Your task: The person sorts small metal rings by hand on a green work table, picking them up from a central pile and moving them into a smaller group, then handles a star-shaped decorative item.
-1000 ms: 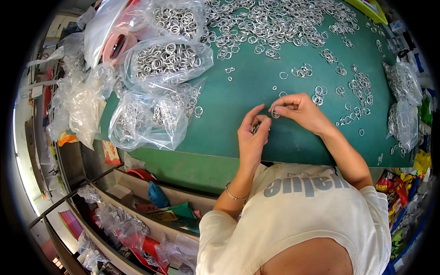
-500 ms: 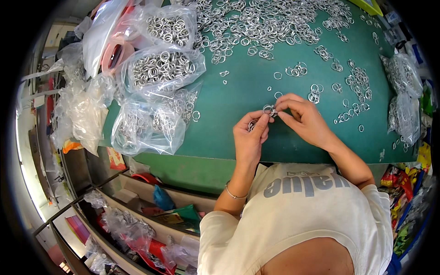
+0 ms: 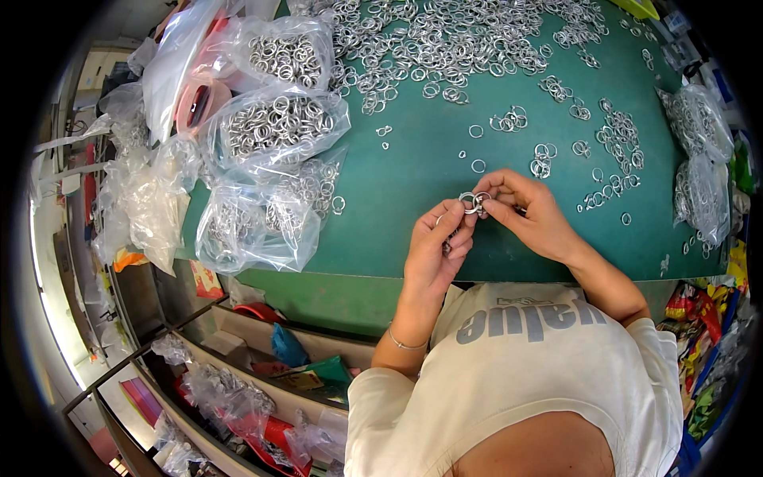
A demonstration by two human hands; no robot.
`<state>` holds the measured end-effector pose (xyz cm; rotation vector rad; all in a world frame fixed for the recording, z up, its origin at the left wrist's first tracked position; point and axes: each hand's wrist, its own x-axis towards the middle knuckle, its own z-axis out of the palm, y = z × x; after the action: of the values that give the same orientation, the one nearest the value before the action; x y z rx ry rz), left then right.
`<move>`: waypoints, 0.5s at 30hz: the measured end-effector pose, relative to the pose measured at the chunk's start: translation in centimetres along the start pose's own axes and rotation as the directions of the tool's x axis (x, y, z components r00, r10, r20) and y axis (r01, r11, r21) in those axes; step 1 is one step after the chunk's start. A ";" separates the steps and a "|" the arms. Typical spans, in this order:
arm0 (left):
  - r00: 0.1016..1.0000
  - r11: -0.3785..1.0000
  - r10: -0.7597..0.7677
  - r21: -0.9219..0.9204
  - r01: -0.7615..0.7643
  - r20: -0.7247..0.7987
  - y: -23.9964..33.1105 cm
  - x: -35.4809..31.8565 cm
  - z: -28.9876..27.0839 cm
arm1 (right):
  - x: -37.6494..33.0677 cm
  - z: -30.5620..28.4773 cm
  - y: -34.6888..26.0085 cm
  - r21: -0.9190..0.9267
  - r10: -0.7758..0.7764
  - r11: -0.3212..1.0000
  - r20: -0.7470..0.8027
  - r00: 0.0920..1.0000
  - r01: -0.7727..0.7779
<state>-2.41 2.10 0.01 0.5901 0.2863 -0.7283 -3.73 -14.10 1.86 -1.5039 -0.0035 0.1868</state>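
Observation:
Just above the table's near edge, both my hands meet over a few linked silver metal rings [image 3: 475,202]. My left hand [image 3: 435,238] is closed, its thumb and finger pinching a ring, with more rings partly hidden in its palm. From the other side my right hand [image 3: 531,213] pinches a ring between thumb and forefinger. Single rings [image 3: 478,166] and a small cluster of rings [image 3: 543,160] lie on the green tabletop [image 3: 413,179] beyond my hands. How the held rings join is too small to tell.
A wide heap of rings [image 3: 445,48] covers the far side of the table. Clear plastic bags of rings [image 3: 278,127] line the left, with more bags [image 3: 701,183] at the right edge. Open drawers [image 3: 230,358] with bags inside sit below left.
The rings between my fingertips now show more openly, with one ring out at my right fingertips. My hands have shifted slightly down; the view has moved a little.

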 end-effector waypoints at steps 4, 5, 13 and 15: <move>0.977 0.975 0.161 0.173 -0.137 -0.137 -0.5 -0.3 1.3 | -0.2 -0.5 -0.2 -0.052 0.059 0.997 0.015 0.998 -0.058; 0.948 0.934 0.262 0.295 -0.202 -0.180 -0.7 -0.6 1.8 | -0.3 -0.5 -0.1 -0.028 0.068 0.997 0.002 0.998 -0.068; 0.726 0.226 0.660 0.870 -0.439 0.195 -1.5 -1.0 1.7 | -0.3 -0.1 0.4 0.124 0.106 0.987 -0.016 0.994 -0.103; 0.695 0.163 0.679 0.874 -0.458 0.237 -1.4 -0.7 1.5 | -0.4 -0.3 0.4 0.043 0.092 0.995 -0.028 0.995 -0.091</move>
<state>-3.82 0.73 1.00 1.7528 -0.2146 0.0578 -4.13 -14.37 1.46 -1.4660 0.0935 0.2365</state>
